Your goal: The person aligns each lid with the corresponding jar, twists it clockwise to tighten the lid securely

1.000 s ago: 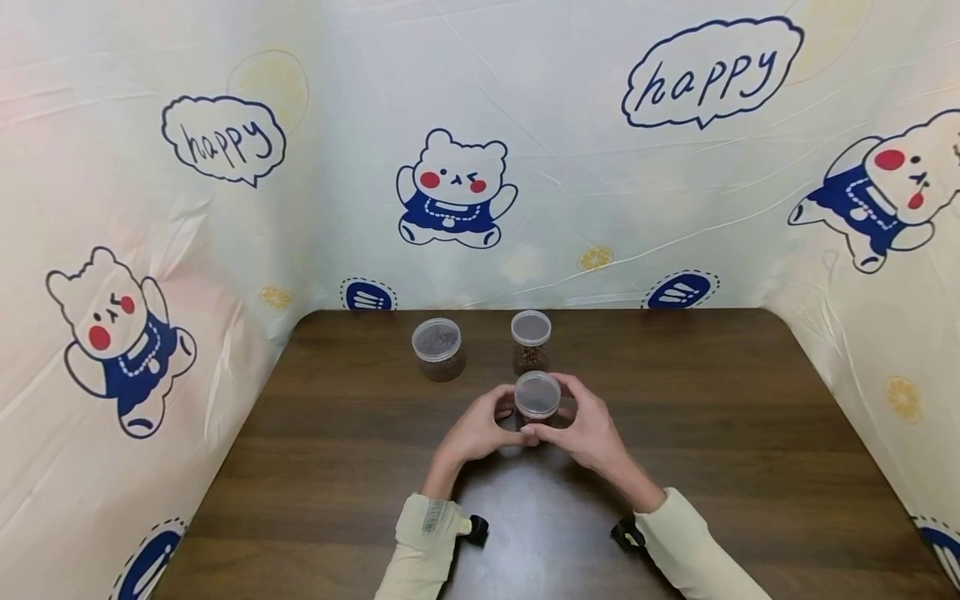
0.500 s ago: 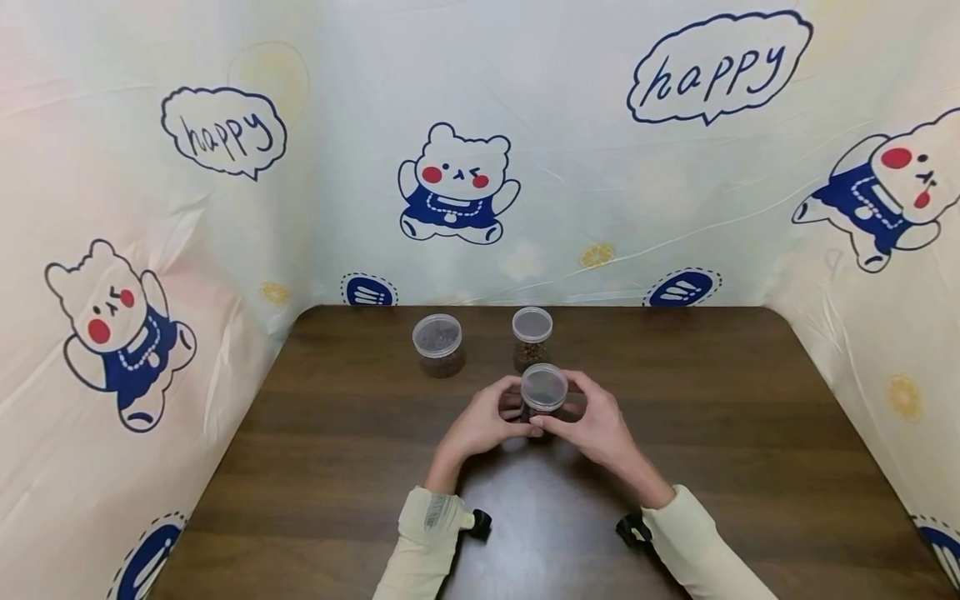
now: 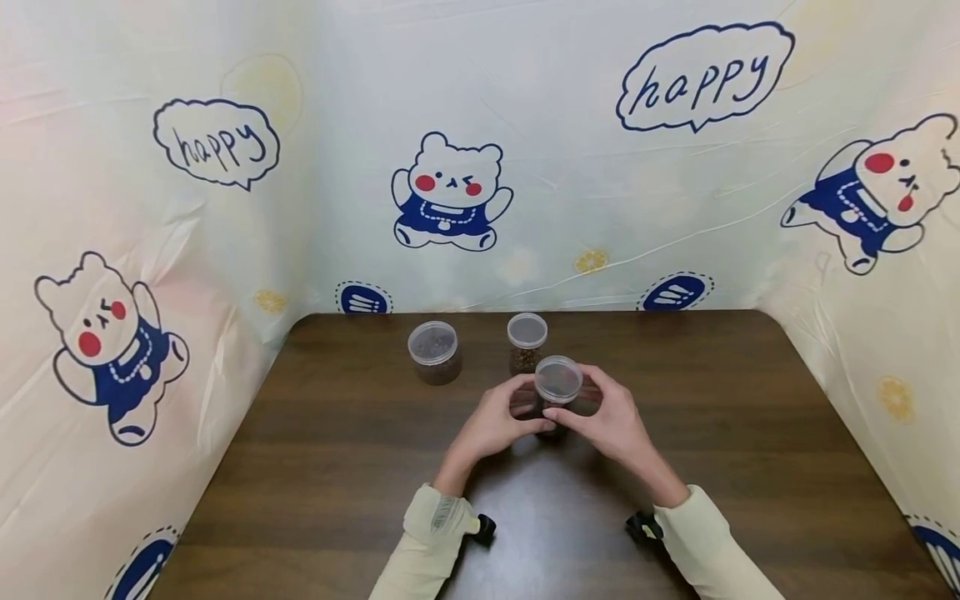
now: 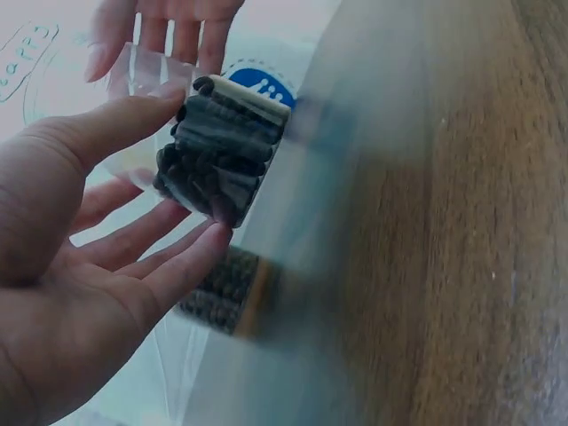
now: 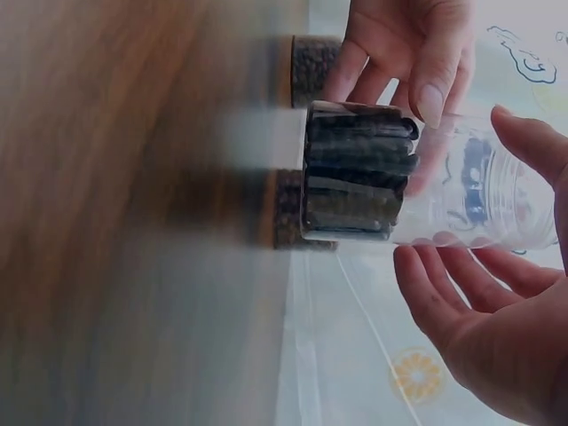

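Observation:
Both hands hold a clear jar (image 3: 558, 379) with a translucent lid over the middle of the table, upright. Dark, stick-like pieces fill its lower half, plain in the right wrist view, where the jar's base (image 5: 351, 173) faces the tabletop. My left hand (image 3: 495, 423) curves round the jar's left side, lower down, thumb in front. From the right, my right hand (image 3: 611, 423) curls round it nearer the lid, its thumb crossing the front. Just behind stands a narrow lidded jar (image 3: 527, 342) of brown grains, its lower part overlapped by the held jar.
A wider lidded jar (image 3: 435, 354) with dark contents stands at the back left of the brown wooden table (image 3: 330, 467). A pale printed cloth (image 3: 570, 200) hangs behind and along both sides of the table.
The held jar has moved to the right and slightly away, both hands going with it. The two back jars stay put on the table; the head view has shifted slightly.

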### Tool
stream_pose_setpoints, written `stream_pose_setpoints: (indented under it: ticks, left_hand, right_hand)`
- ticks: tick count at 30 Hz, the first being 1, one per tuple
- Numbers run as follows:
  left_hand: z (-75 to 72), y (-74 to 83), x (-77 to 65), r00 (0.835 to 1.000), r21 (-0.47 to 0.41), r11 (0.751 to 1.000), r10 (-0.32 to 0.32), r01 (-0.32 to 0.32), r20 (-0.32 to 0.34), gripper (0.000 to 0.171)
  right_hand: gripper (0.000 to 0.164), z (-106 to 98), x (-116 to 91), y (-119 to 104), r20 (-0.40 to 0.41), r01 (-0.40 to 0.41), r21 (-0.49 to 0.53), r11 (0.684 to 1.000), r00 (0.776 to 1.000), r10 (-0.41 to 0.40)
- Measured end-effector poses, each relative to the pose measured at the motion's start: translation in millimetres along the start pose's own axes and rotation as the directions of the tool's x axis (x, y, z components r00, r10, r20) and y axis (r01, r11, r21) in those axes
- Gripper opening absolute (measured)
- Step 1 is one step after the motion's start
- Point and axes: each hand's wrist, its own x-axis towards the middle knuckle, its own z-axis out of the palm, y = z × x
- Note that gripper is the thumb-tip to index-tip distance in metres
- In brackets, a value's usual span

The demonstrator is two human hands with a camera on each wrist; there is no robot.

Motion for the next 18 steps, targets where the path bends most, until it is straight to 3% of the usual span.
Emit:
stream_pose_setpoints:
  ticks: [12, 18]
  left_hand:
    - [19.1, 1.5, 20.5, 0.999, 0.07, 0.997, 0.033, -0.033, 0.009, 0.066]
    - [27.5, 3.9, 38.7, 0.998, 0.099, 0.993, 0.064, -0.065, 0.013, 0.063]
  right_hand:
    - [0.067, -24, 3, 8, 0.001, -0.033, -0.059, 0.998, 0.999, 0.033]
    - [0.065, -38, 7, 15, -0.02, -0.038, -0.092, 0.995, 0.999, 0.036]
